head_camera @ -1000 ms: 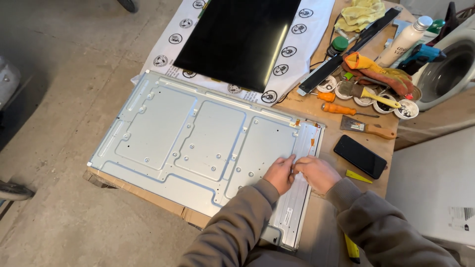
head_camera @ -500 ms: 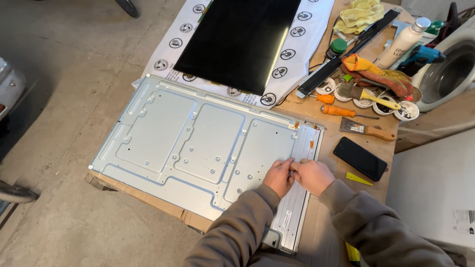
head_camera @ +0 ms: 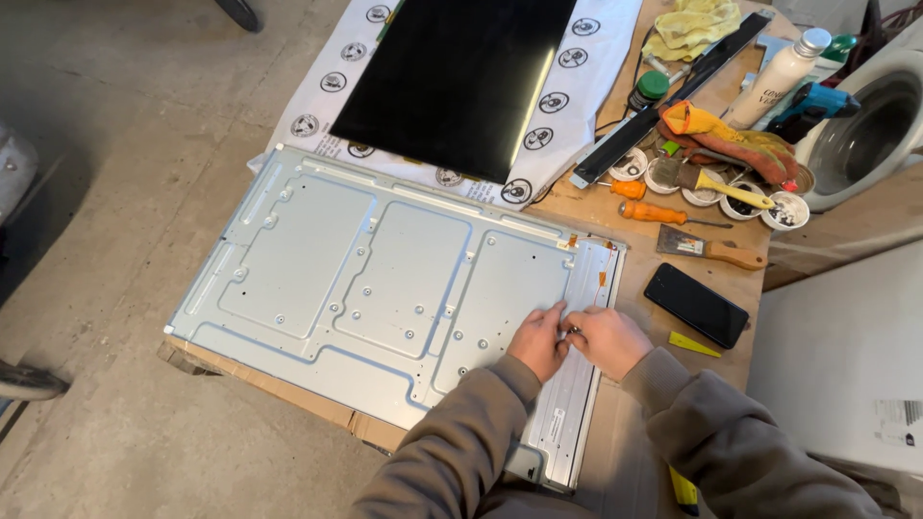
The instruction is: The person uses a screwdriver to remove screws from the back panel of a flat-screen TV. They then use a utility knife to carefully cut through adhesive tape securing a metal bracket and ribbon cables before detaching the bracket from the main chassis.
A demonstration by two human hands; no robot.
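Both hands (head_camera: 574, 338) unmoved; paint-crusted cups (head_camera: 786, 210).

matt grey stamped sheet-metal back panel (head_camera: 385, 279), glossy black screen panel (head_camera: 461, 77) on white printed paper-like wrap (head_camera: 596, 86), worn bare wooden tabletop (head_camera: 635, 207), glossy black phone (head_camera: 696, 305), yellow crumpled cloth (head_camera: 687, 27), orange plastic screwdriver handle (head_camera: 654, 212), rough grey concrete floor (head_camera: 125, 144)

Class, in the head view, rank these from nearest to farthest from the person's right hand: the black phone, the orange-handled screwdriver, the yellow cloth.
From the right hand:
1. Black phone, just to its right on the table.
2. Orange-handled screwdriver, farther up, among the tools.
3. Yellow cloth, at the table's far edge.
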